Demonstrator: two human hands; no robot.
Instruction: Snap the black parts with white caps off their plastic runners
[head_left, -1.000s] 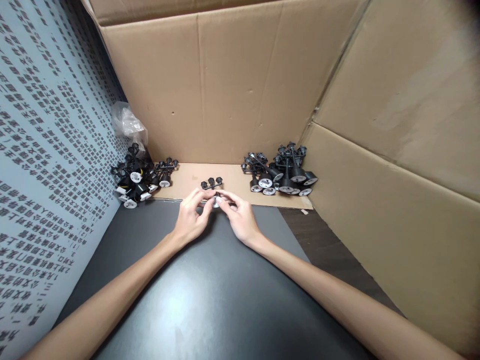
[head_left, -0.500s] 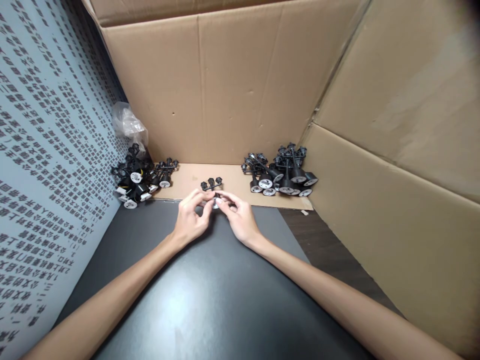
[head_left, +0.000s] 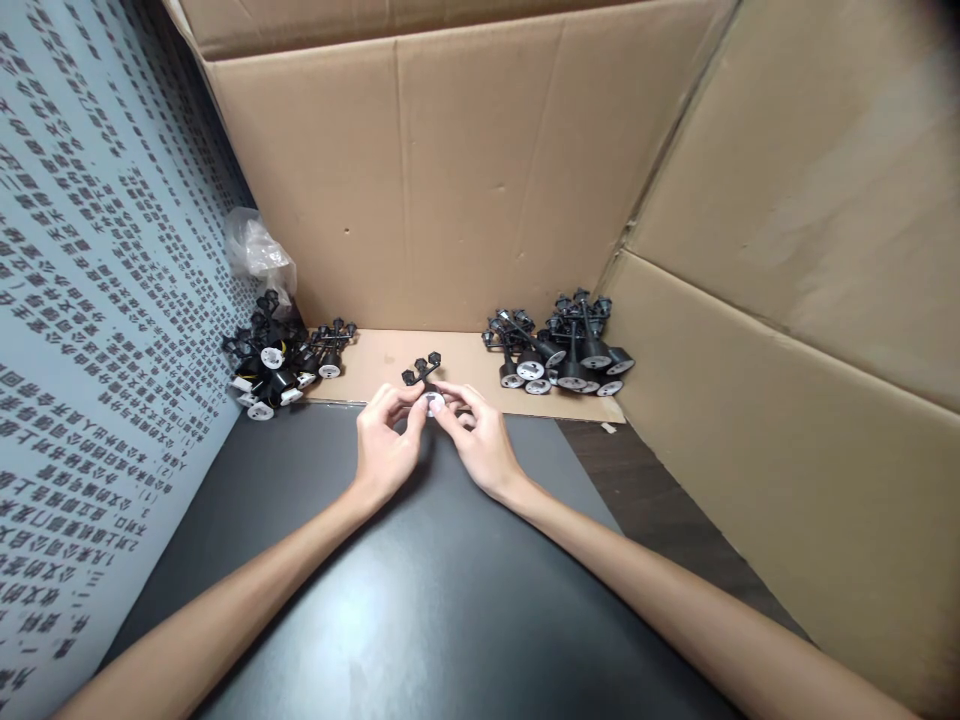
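The small black plastic lamp (head_left: 425, 376) stood almost upright between the two hands, tilted slightly, with its three-headed top rising above the fingers and its white disc (head_left: 433, 402) caught low between them. The left grip (head_left: 384, 450) and the right grip (head_left: 480, 442) were both closed in on it from either side, not spread. The fingertips (head_left: 444, 393) of the right grip pressed against the disc's edge from the right, while the left grip's thumb and forefinger pinched it from the left. The hands nearly met at the lamp, and the fingers hid most of its lower stem, so the exact contact points could not be made out.

The hands were held just above the near edge of a cardboard sheet (head_left: 390, 362), over a dark surface (head_left: 420, 610). On that sheet, a left pile of similar lamps (head_left: 270, 362) lay heaped well to the left of the hands, against a pale blue panel (head_left: 97, 300) printed with rows of black characters. A right pile of lamps (head_left: 562, 352) lay in a tangled heap to the right. A clear plastic bag (head_left: 256, 246) sat crumpled behind the left pile, in the corner. Brown cardboard walls (head_left: 397, 170) rose behind and to the right of the work area, and a small white scrap (head_left: 608, 427) lay near the sheet's right corner.
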